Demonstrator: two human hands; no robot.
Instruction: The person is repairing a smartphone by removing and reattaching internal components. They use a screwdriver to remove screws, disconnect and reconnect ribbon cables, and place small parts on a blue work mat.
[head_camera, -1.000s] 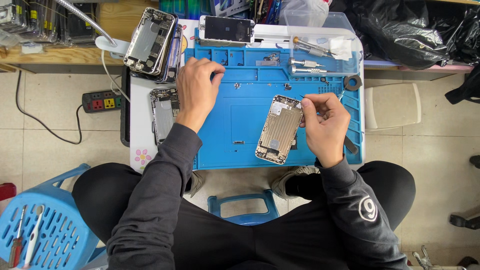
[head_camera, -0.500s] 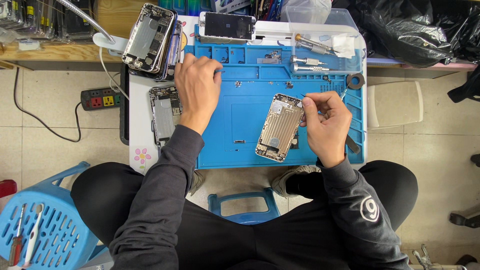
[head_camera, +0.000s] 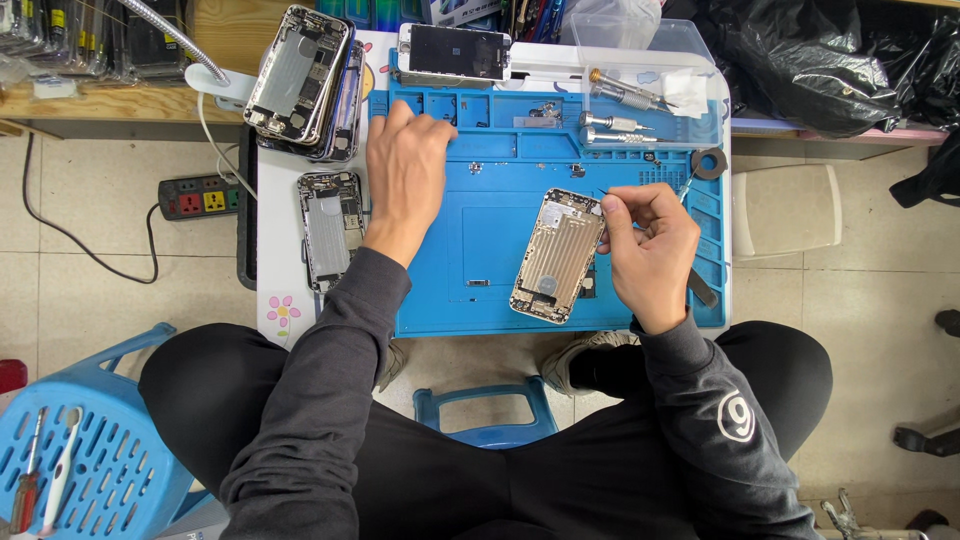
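A silver phone housing (head_camera: 555, 255) lies open side up, tilted, on a blue repair mat (head_camera: 480, 230). My right hand (head_camera: 650, 250) rests at the housing's upper right corner, thumb and forefinger pinched on a thin metal tool (head_camera: 688, 187) that sticks out past my knuckles. My left hand (head_camera: 405, 165) reaches to the mat's far left, palm down, with its fingertips in the small moulded compartments (head_camera: 450, 105). Whether those fingers hold anything is hidden.
A stack of phone housings (head_camera: 300, 80) and a single one (head_camera: 330, 225) lie left of the mat. A phone screen (head_camera: 455, 52), screwdrivers (head_camera: 620, 92), a tape roll (head_camera: 708, 163) and a black pry tool (head_camera: 700, 288) are around. A power strip (head_camera: 200, 197) and blue stool (head_camera: 90, 450) sit on the floor.
My left hand has slid away from me, towards the mat's far compartments. My right hand and the housing have stayed about where they were.
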